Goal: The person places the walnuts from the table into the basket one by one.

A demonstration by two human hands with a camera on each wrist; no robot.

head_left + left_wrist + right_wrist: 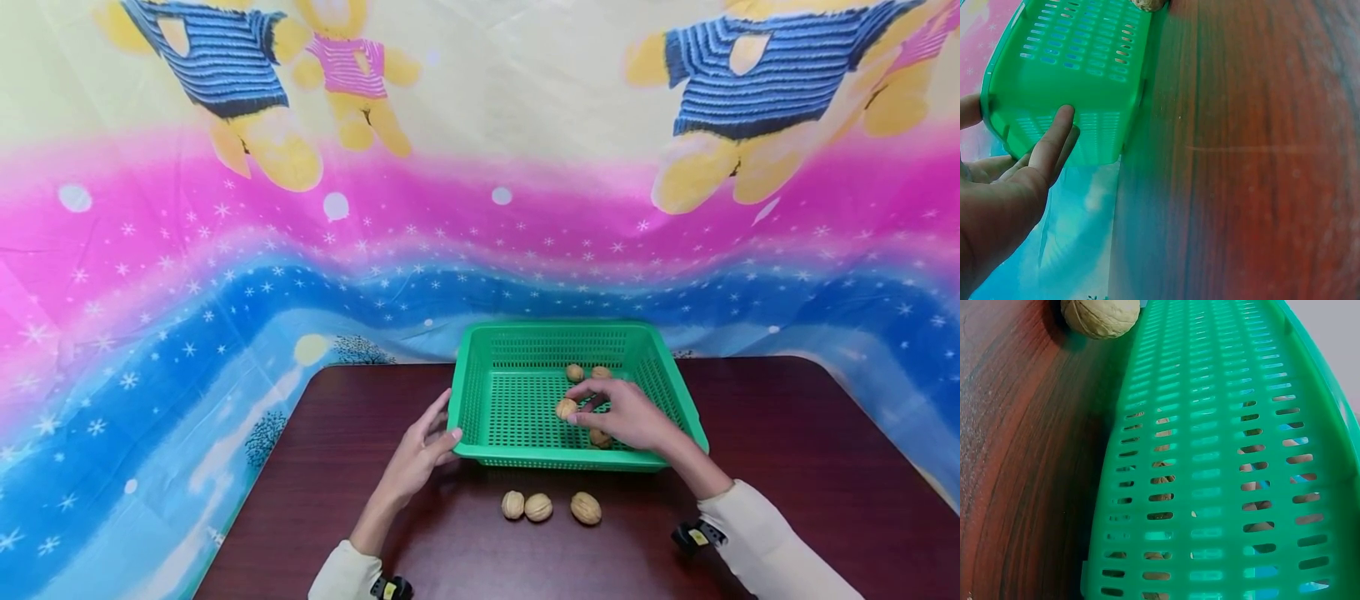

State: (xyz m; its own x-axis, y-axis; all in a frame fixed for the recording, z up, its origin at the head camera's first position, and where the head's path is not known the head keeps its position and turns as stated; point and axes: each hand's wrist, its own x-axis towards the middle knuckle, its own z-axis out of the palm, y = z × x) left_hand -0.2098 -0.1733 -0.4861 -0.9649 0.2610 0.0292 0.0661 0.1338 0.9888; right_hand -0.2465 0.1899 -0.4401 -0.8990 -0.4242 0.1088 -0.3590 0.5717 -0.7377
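In the head view, a green perforated plastic basket (570, 456) stands on the table. My left hand (416, 454) holds its left front corner, thumb at the rim and the other fingers along the outside; the left wrist view shows those fingers (1054, 140) against the basket wall. Inside the basket, my right hand (630, 417) pinches a walnut (566, 408) between thumb and fingertips. Two walnuts lie farther back, one a lighter walnut (574, 372), and another walnut (600, 438) is partly hidden under the right hand. The basket's side mostly hides this hand in the right wrist view.
Before the basket on the dark red wooden table (787, 467) lie a left walnut (513, 505), a middle walnut (538, 507) close beside it, and a right walnut (586, 508) set apart. A colourful printed cloth (495, 250) hangs behind the table's back edge.
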